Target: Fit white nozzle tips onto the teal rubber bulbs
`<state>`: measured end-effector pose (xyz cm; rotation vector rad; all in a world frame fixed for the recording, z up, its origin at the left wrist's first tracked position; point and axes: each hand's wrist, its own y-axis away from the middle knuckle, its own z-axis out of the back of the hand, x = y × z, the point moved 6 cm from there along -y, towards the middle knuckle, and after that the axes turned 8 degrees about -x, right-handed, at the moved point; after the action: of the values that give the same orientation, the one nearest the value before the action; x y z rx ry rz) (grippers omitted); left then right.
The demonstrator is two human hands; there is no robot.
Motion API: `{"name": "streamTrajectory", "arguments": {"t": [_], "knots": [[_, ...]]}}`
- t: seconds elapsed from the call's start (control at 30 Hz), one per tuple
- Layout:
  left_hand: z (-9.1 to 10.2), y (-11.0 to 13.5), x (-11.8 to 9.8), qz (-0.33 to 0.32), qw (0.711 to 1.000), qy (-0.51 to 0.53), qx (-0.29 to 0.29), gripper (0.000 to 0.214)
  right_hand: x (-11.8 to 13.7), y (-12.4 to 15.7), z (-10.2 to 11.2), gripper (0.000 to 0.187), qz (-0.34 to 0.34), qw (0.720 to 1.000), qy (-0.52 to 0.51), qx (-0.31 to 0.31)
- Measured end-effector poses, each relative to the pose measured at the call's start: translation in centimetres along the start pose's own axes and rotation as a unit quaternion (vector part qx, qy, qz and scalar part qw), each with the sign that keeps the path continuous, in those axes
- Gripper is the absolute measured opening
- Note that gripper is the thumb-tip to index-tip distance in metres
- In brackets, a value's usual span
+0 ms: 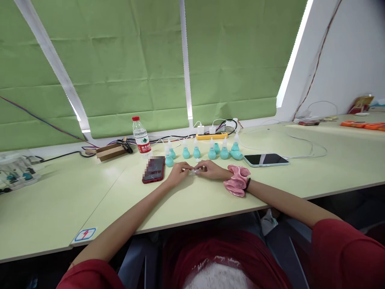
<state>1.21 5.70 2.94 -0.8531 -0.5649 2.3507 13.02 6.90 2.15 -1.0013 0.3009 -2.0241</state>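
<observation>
My left hand (179,171) and my right hand (213,170) meet on the pale green table (192,200), fingers pinched together on a small clear piece (195,171) held between them. A pink scrunchie (237,180) sits on my right wrist. Just beyond the hands stands a row of several teal bulb-shaped bottles with white nozzles (196,151); one at the right end (237,154) lies tipped over.
A red-cased phone (154,169) lies left of my hands, a light blue phone (266,159) to the right. A water bottle (142,139), a wooden block (110,151), a yellow power strip with chargers (211,135) and cables line the back edge. A clear box (16,172) stands far left.
</observation>
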Motion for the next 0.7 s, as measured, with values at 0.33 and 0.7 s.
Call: {"name": "streamTrajectory", "arguments": {"t": [0.33, 0.7], "knots": [[-0.4, 0.4, -0.2, 0.076, 0.986, 0.134, 0.064, 0.039, 1.4, 0.1, 0.8, 0.029, 0.036, 0.996, -0.038, -0.074], [-0.1, 0.6, -0.8, 0.055, 0.989, 0.123, 0.054, 0.040, 1.5, 0.2, 0.9, 0.031, 0.042, 0.996, -0.036, -0.074]]}}
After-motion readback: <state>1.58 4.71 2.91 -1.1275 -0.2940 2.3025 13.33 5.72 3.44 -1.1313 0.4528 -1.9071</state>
